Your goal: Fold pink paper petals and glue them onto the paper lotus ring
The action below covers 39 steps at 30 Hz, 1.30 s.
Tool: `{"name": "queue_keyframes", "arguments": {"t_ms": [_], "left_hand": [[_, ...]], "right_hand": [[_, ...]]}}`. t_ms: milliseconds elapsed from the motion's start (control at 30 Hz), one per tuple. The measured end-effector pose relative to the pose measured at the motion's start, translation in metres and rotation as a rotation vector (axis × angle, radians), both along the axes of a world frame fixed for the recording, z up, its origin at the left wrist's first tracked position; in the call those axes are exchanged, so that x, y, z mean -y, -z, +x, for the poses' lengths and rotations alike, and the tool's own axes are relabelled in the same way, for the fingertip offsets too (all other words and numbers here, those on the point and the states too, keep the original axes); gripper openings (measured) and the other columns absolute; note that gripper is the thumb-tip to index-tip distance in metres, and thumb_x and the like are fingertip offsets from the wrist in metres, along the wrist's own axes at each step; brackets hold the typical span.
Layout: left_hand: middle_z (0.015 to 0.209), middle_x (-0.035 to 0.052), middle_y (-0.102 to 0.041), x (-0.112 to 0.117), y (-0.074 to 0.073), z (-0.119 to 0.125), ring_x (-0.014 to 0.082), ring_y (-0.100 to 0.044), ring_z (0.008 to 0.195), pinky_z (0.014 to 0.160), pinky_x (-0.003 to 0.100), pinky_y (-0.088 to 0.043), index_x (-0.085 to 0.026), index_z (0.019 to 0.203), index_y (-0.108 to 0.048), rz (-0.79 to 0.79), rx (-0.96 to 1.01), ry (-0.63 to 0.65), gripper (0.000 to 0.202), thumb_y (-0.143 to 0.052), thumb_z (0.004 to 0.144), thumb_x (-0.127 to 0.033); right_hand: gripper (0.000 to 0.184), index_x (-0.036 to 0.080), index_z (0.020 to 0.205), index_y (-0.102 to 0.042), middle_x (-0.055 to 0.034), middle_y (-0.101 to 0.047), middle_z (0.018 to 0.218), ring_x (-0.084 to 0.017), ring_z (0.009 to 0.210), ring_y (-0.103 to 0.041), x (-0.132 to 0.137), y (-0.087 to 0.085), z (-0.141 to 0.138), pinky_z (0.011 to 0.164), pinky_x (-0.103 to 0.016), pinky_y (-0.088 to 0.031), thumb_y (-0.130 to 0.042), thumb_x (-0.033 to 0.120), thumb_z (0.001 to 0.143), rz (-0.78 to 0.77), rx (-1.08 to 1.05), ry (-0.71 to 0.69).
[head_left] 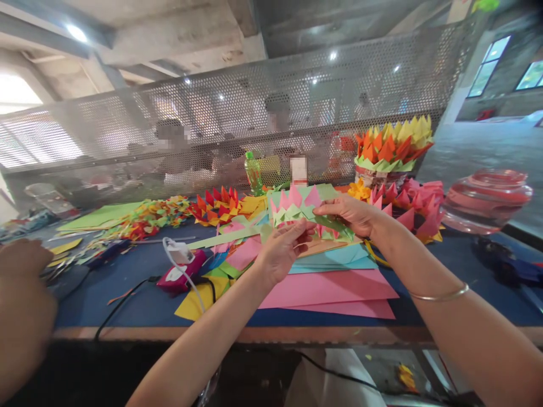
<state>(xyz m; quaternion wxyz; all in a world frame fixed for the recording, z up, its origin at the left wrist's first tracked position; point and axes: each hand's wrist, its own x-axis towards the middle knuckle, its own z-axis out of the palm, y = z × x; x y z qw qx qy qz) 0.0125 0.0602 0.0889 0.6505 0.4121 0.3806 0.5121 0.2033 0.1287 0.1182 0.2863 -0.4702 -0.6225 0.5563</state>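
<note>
Between my hands is a folded-paper petal ring (292, 209), with pink points standing above a pale green row. My left hand (288, 249) pinches its lower front edge, thumb and fingers closed. At the ring's right side my right hand (352, 212) grips the edge between thumb and fingertips. A pale green paper strip (229, 237) stretches leftward from near the ring. Below my hands lie blue paper sheets (335, 259) and pink paper sheets (331, 288) in a stack. The ring's far inside is partly hidden.
Another person's blurred hand (25, 282) is at left. A magenta power strip (182, 274) with cables lies on the blue tabletop (131, 305). Paper scraps (148, 217), an orange petal ring (216, 204), a tall paper flower (392, 150) and a water jar (486, 200) stand around.
</note>
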Motion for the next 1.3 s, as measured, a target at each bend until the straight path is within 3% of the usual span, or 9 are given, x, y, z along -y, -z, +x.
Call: {"name": "queue_keyframes", "arguments": {"t_ms": [233,533,733,1300], "left_hand": [[0.086,0.002,-0.069,-0.001,0.013,0.004,0.0116,-0.064,0.072,0.064,0.025,-0.053,-0.012,0.091,-0.068,-0.031,-0.019,-0.027,0.023,-0.066,0.097,-0.034],[0.1,0.0039,-0.067,-0.003,0.026,0.002,0.0145,-0.066,0.08,0.07,0.03,-0.058,-0.013,0.106,-0.065,-0.027,-0.023,-0.092,0.018,-0.066,0.097,-0.028],[0.1,0.004,-0.068,-0.002,0.033,0.002,0.0146,-0.066,0.081,0.07,0.03,-0.059,-0.013,0.106,-0.065,-0.057,0.042,-0.107,0.018,-0.066,0.097,-0.028],[0.107,0.0056,-0.067,-0.004,0.036,0.002,0.0162,-0.067,0.086,0.073,0.032,-0.06,-0.014,0.113,-0.064,-0.117,0.145,-0.166,0.022,-0.066,0.097,-0.029]], "right_hand": [[0.029,0.017,0.12,-0.064,-0.0065,-0.068,0.116,-0.018,0.095,-0.068,0.012,0.004,-0.005,0.081,-0.037,-0.059,-0.064,0.037,0.099,0.038,0.017,-0.032],[0.024,0.015,0.109,-0.066,-0.003,-0.069,0.103,-0.015,0.084,-0.068,0.022,0.016,-0.01,0.073,-0.032,-0.059,-0.066,0.036,0.098,0.214,0.043,0.006],[0.023,0.015,0.108,-0.066,-0.0034,-0.069,0.104,-0.016,0.087,-0.068,0.025,0.023,-0.015,0.076,-0.034,-0.059,-0.066,0.035,0.097,0.287,0.066,0.031],[0.024,0.014,0.105,-0.067,-0.0019,-0.069,0.099,-0.015,0.082,-0.068,0.034,0.023,-0.023,0.073,-0.032,-0.059,-0.066,0.037,0.098,0.329,0.124,0.016]]}}
